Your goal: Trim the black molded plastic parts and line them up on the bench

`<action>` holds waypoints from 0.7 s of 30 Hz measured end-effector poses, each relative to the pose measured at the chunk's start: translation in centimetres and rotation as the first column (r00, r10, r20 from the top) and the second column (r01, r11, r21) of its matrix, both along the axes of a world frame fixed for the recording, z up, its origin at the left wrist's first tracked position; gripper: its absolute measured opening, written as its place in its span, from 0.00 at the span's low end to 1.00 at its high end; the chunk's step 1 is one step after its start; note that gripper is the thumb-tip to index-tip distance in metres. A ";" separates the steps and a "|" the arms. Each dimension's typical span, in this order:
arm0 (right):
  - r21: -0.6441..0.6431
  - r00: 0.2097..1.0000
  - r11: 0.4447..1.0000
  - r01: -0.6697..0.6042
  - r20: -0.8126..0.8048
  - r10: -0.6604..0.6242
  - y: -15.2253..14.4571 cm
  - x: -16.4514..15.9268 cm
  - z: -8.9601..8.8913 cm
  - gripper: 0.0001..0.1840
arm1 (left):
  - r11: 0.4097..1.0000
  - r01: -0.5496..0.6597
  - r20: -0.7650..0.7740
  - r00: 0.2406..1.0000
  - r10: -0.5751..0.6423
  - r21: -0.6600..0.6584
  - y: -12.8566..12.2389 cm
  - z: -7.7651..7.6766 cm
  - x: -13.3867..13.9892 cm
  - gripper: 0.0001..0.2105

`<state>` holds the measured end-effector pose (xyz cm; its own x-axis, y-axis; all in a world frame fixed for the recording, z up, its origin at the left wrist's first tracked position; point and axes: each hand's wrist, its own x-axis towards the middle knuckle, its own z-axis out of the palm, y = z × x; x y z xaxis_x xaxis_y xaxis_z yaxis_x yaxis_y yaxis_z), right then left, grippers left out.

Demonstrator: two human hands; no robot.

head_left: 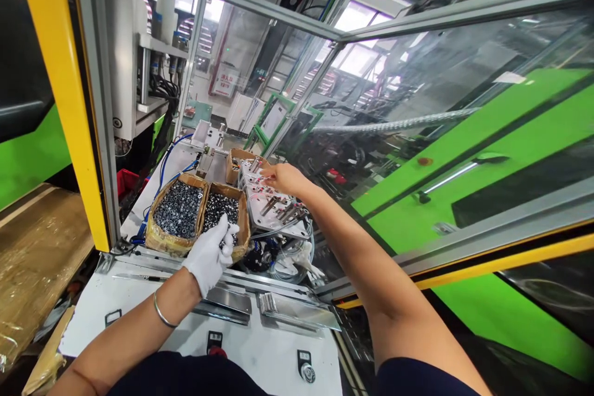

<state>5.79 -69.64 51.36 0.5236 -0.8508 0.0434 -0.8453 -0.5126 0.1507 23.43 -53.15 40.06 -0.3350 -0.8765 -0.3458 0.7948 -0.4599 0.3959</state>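
Observation:
My left hand (216, 253), in a white glove, is curled with its palm up over the near edge of a cardboard box (244, 223) of small dark metal parts. Some of these small parts show between its thumb and fingers. Bare, my right hand (284, 179) reaches to a metal fixture plate (264, 219) with upright pins and red-tipped pieces. Its fingers are bent together at the far pins, and what they hold is too small to make out. Beside the first box stands another cardboard box (155, 232) full of small ring-shaped metal parts (179, 207).
A third cardboard box (231, 167) stands behind the fixture. Flat metal plates (297, 310) lie on the white bench (260, 359), near a knob (307, 372). Clear panels in an aluminium frame (273, 18) enclose the right side. Blue hoses (162, 164) run at the left.

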 end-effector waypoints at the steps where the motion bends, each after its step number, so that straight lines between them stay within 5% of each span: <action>1: 0.029 0.997 0.998 -0.057 0.044 0.056 1.1 0.8 0.3 0.10 | 1.000 0.001 -0.001 1.000 -0.001 -0.007 -0.1 0.0 0.0 0.19; 3: 0.191 0.956 0.942 -0.275 0.157 0.247 3.9 2.6 0.4 0.12 | 0.999 -0.006 -0.010 1.000 0.005 -0.031 -0.3 0.0 -0.2 0.19; 5: 0.367 0.880 0.802 -0.471 0.254 0.401 6.8 4.4 -0.1 0.13 | 0.998 -0.036 -0.019 0.999 0.035 -0.052 -0.4 0.1 -0.4 0.19; 8: 0.428 0.827 0.710 -0.560 0.343 0.446 9.2 6.0 -0.8 0.13 | 0.995 -0.081 0.000 0.997 0.081 -0.058 -0.3 0.3 -0.6 0.21; 11: 0.409 0.853 0.756 -0.511 0.350 0.387 8.1 5.2 -0.4 0.13 | 0.994 -0.075 0.045 0.996 0.079 -0.083 0.0 0.4 -0.4 0.21; 13: 0.306 0.925 0.881 -0.361 0.238 0.296 6.0 3.5 0.5 0.12 | 0.989 -0.101 0.060 0.992 0.108 -0.110 0.3 0.6 -0.2 0.19; 15: 0.090 0.997 0.993 -0.078 0.018 0.076 3.6 1.5 1.2 0.12 | 0.983 -0.144 0.056 0.987 0.151 -0.114 0.5 0.7 0.1 0.16; 18: -0.083 0.923 0.976 0.200 -0.319 -0.217 0.9 -0.8 1.2 0.13 | 0.983 -0.159 0.045 0.985 0.164 -0.092 0.7 0.6 0.3 0.11; 21: -0.039 0.864 0.979 0.201 -0.463 -0.197 -0.3 -1.7 0.2 0.13 | 0.986 -0.142 0.016 0.989 0.144 -0.089 0.7 0.5 0.2 0.08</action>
<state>4.05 -69.91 51.57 0.3013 -0.9382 -0.1703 -0.7646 -0.3444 0.5449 23.67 -52.48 40.54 -0.1966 -0.9421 -0.2717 0.8404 -0.3047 0.4483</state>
